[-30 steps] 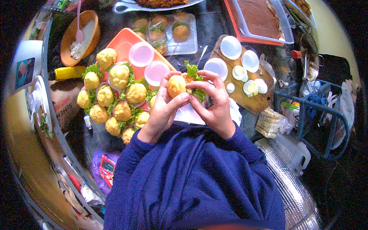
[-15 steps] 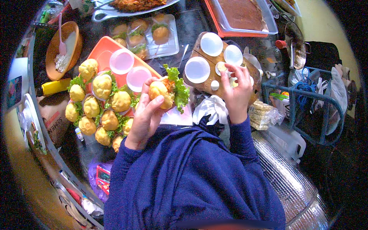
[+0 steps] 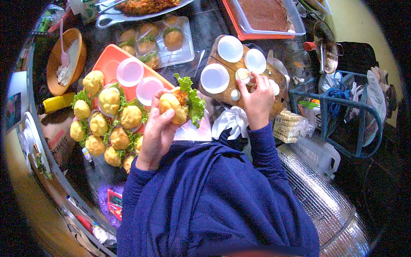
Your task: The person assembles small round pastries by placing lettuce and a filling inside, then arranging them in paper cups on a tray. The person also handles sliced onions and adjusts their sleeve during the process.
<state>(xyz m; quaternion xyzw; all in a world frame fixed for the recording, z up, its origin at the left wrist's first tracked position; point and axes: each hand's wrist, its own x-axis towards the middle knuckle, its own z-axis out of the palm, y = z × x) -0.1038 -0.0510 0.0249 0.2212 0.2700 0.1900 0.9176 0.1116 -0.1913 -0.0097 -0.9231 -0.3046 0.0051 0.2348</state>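
Note:
My left hand [image 3: 157, 118] holds up a small filled bun [image 3: 172, 107], with orange filling and a frilly lettuce leaf [image 3: 195, 100] sticking out on its right. Over the wooden board [image 3: 222, 55], my right hand [image 3: 258, 99] has its thumb and index fingertip closed against a boiled egg half [image 3: 243, 75], yolk showing. A small white egg piece [image 3: 235, 95] lies near the thumb. White fluted paper cups [image 3: 215, 79] sit on the board. Left of my left hand, several yellow-topped buns with lettuce [image 3: 109, 100] stand close together beside an orange tray [image 3: 109, 60] bearing two cups [image 3: 150, 90].
A clear pack of buns [image 3: 175, 47] lies behind the tray. Farther back are a platter of orange filling [image 3: 145, 6] and a tub of brown food [image 3: 265, 17]. An orange bowl [image 3: 53, 64] stands left, a blue-grey crate [image 3: 342, 103] right. White crumpled plastic [image 3: 231, 122] lies before the board.
My right thumb has moved in to the egg half on the board. My left hand still holds the filled bun. The whole view has shifted slightly.

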